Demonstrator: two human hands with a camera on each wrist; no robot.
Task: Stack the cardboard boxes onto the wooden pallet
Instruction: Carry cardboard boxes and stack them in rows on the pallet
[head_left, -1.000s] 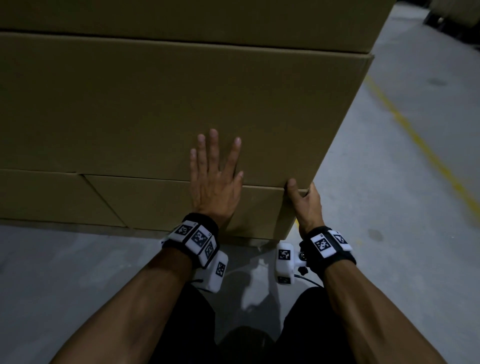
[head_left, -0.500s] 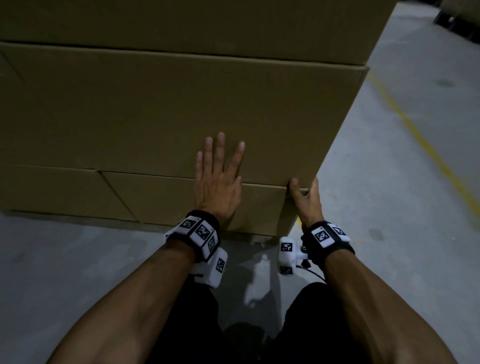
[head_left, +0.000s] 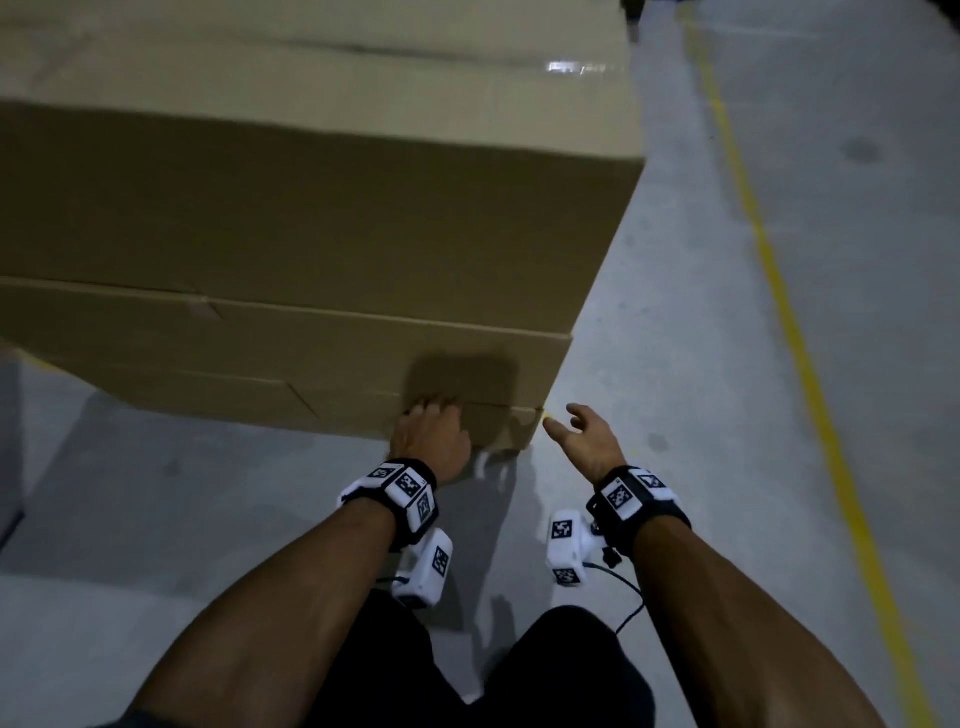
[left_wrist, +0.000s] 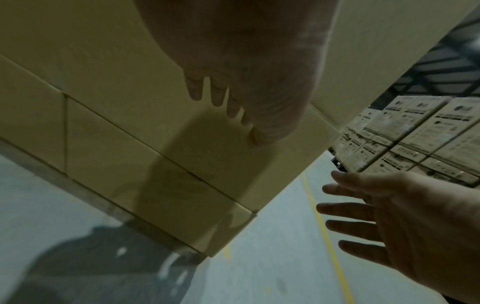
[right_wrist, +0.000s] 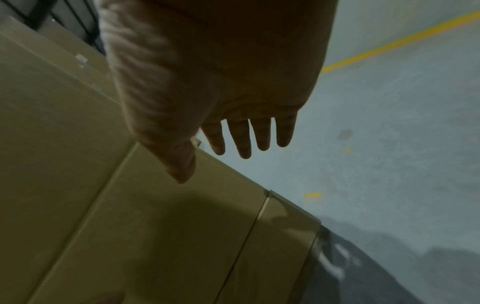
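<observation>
**Inspector:** Report hand status.

**Operator:** The left hand (head_left: 431, 439) is low in the centre of the head view, against the front face of the box stack (head_left: 311, 234). Its fingers (head_left: 441, 404) touch the cardboard at the lowest seam; they curl slightly but wrap nothing. The right hand (head_left: 589, 439) is released, fingers spread in free air just right of the stack's near corner, touching nothing.

**Inspector:** Location of the load?

**Operator:** The stack fills the upper left and centre of the head view. Its base sits close to the grey floor (head_left: 727, 364). The pallet is not visible; the lowest boxes hide whatever is under them.

**Inspector:** Hazards from this state?

**Operator:** Three, as a judgement. One: only one hand contacts the stack. A push from that hand alone can turn a layer about the far corner and leave it skewed. Two: the near corner of the bottom layer appears to step out a little from the layer above; more force low down may widen that offset and let the upper boxes lean. Three: fingertips at a seam can be pinched if a layer settles.

**Inspector:** Surroundings?

**Operator:** A yellow line (head_left: 779, 291) runs down the right side of the frame, well apart from the stack. Printed cartons (left_wrist: 415, 131) stand at the right of the left wrist view.
</observation>
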